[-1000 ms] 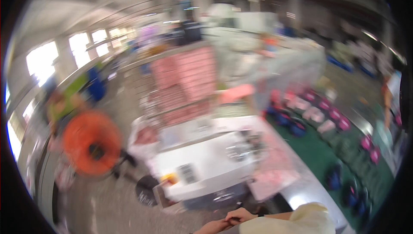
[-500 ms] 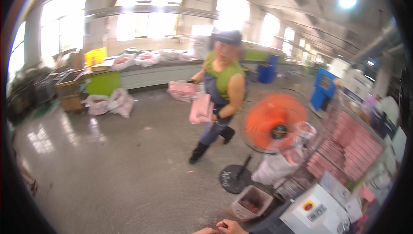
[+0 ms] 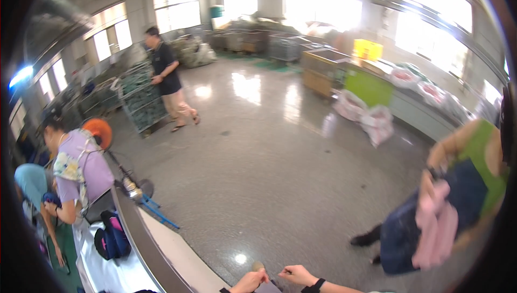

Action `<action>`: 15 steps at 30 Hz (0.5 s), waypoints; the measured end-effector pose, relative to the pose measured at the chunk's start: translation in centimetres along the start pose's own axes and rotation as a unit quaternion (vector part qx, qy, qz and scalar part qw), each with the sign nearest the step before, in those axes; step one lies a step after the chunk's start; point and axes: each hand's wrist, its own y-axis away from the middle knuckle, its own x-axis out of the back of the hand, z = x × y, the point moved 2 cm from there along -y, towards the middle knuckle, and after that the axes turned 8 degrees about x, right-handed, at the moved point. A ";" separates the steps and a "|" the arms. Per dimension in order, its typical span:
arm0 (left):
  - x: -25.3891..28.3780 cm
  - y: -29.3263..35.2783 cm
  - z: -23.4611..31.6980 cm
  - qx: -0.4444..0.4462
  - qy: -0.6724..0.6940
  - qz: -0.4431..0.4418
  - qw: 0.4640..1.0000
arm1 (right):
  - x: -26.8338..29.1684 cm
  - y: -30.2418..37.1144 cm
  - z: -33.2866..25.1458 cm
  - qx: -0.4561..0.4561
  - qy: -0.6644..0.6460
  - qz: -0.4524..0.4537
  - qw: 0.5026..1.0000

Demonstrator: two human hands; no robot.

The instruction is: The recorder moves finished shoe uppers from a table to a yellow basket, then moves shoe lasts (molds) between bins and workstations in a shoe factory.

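Both hands met at the six o'clock edge, the left hand [image 3: 252,280] and right hand [image 3: 295,274] pinching narrowly a small dark thing [image 3: 273,284] between them, which I judged needed steady, gentle fingers

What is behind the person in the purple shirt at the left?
Behind the person in the purple shirt stands a round orange fan, partly covered by their head and shoulder. Farther back are green wire crates. The fan's stand is mostly hidden.
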 end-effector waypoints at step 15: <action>32.7 -13.9 5.5 -0.038 0.168 0.416 0.893 | 2.5 -45.9 -11.6 0.105 -0.065 -0.297 0.947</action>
